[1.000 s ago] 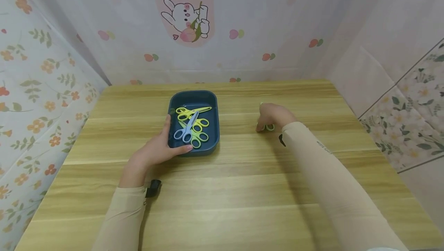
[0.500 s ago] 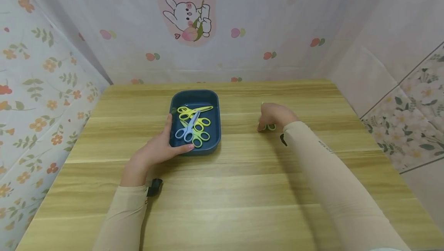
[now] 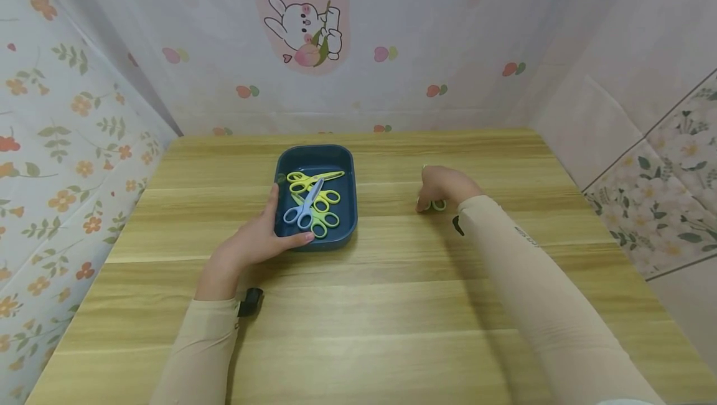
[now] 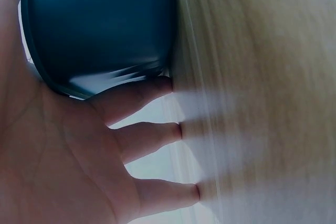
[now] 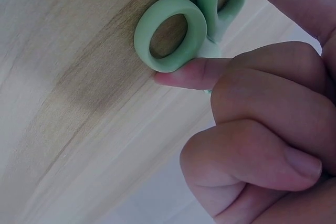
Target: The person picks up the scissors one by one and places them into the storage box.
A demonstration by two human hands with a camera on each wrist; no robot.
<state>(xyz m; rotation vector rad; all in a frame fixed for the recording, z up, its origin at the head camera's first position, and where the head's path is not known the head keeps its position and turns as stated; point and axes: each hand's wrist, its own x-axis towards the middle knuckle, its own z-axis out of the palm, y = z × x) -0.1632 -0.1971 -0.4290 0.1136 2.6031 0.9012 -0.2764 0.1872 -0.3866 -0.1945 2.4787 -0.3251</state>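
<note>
In the head view, my left hand (image 3: 246, 240) spans the near left corner of a dark blue tray (image 3: 340, 242), thumb over the front rim. Its other fingers spread almost straight, with several tips touching the table in the left wrist view. Inside the tray lie blue scissors (image 3: 305, 209), yellow scissors (image 3: 332, 175) and green scissors (image 3: 325, 228), overlapping. Further right, my right hand (image 3: 450, 185) pinches pale green scissors (image 5: 197, 30) at the tabletop. The right wrist view shows a fingertip against a handle ring and several curled fingers; the blades are hidden.
The wooden table (image 3: 358, 311) has its far edge against a patterned curtain (image 3: 358, 81). Floral sheets (image 3: 67, 144) hang at the left and right. A black strap piece (image 3: 250, 302) sticks out at the left wrist.
The head view has shifted very slightly. Both hands, the tray and the scissors keep their places, with no visible change of grip.
</note>
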